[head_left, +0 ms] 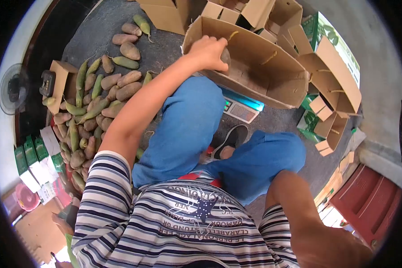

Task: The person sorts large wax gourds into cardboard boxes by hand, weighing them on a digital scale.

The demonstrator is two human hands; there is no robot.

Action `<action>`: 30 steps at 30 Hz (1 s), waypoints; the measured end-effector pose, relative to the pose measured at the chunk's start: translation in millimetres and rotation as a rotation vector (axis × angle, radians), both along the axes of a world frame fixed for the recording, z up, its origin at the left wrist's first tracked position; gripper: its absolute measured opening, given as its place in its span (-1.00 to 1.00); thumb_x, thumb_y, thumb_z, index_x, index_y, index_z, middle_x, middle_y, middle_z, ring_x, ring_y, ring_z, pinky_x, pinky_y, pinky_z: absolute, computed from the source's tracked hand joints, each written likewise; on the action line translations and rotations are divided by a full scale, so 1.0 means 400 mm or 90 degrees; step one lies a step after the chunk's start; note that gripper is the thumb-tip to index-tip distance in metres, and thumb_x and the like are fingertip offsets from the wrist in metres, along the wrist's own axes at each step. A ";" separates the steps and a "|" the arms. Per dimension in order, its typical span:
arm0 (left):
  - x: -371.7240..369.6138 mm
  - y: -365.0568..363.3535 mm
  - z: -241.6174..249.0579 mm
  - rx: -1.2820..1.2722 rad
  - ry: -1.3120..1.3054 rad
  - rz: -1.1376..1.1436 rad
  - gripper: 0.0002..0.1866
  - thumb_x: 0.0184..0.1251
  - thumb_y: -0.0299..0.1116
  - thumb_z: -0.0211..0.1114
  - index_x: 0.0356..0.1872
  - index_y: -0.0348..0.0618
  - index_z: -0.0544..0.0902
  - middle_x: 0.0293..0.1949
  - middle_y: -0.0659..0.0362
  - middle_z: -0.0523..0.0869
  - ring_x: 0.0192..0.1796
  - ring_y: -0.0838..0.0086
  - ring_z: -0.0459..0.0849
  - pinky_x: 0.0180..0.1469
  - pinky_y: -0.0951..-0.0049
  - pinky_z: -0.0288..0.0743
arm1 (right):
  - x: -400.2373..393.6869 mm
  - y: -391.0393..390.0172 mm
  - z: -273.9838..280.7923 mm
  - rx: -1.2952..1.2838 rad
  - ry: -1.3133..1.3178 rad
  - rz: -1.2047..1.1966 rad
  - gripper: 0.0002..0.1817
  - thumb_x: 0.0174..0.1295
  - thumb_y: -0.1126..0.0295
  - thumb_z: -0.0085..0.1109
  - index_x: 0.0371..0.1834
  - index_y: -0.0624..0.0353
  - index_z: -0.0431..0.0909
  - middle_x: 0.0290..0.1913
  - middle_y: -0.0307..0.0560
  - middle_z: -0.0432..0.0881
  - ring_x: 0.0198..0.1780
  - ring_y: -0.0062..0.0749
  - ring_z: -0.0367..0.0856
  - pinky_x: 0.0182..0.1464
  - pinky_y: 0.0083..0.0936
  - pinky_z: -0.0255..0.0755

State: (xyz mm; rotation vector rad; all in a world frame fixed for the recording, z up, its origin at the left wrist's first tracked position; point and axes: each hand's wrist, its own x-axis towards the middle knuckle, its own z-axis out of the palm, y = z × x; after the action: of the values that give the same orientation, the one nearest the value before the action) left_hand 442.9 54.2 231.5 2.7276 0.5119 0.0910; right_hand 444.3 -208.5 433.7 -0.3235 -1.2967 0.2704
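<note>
My left hand (208, 52) is at the left end of an open cardboard box (272, 67), fingers curled down over a brown tuber (226, 59) that shows only in part. The long box rests on or against a digital scale (242, 110) with a lit green display. Yellowish cord loops show on the box's inner walls. Close to the camera at the lower right is my right hand (339, 248), beside my right knee; its fingers are out of sight.
Brown tubers (129, 51) and long green radishes (80, 76) lie heaped on the dark floor at left. More open cartons (339, 71) stand at the right and back. At far left are a fan (13, 89) and green-and-white boxes (27, 167). A red crate (366, 201) stands at lower right.
</note>
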 end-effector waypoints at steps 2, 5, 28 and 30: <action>0.015 -0.001 -0.019 -0.032 0.061 -0.002 -0.32 -0.24 -0.06 0.41 -0.01 -0.19 0.52 -0.11 -0.10 0.61 0.02 0.05 0.54 0.05 0.18 0.46 | 0.007 -0.021 0.003 0.009 0.014 -0.015 -0.57 0.22 0.20 0.00 0.10 0.20 0.43 0.12 0.09 0.44 0.16 -0.14 0.41 0.19 -0.19 0.27; 0.026 -0.001 -0.017 -0.045 0.079 -0.040 -0.33 -0.23 -0.08 0.42 0.00 -0.17 0.51 -0.09 -0.06 0.61 0.04 0.06 0.53 0.06 0.18 0.46 | 0.021 -0.036 0.006 0.015 0.050 -0.034 -0.55 0.21 0.20 0.01 0.12 0.19 0.41 0.15 0.10 0.42 0.19 -0.14 0.38 0.22 -0.17 0.25; -0.816 -0.045 -0.317 0.133 -0.020 0.501 -0.55 0.11 -0.23 0.29 -0.01 -0.27 0.50 0.03 -0.10 0.53 0.08 0.06 0.50 0.09 0.17 0.39 | 0.211 0.259 -0.286 -0.899 -0.608 -0.389 -0.65 0.21 0.18 0.12 -0.08 0.20 0.53 -0.14 0.06 0.62 -0.11 -0.07 0.59 -0.06 -0.30 0.44; -0.988 -0.080 -0.416 0.073 0.125 0.692 -0.49 0.12 -0.15 0.29 0.02 -0.27 0.45 0.01 -0.11 0.51 0.08 0.05 0.49 0.10 0.15 0.39 | 0.206 0.258 -0.248 -0.970 -0.653 -0.473 -0.60 0.15 0.12 0.18 -0.07 0.18 0.53 -0.13 0.07 0.60 -0.11 -0.05 0.59 -0.07 -0.31 0.44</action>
State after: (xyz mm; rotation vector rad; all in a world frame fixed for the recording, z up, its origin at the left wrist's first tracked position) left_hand 47.6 22.3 65.1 2.2302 2.0112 0.1242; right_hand 526.8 -105.3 334.4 -2.4221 -1.5799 0.4287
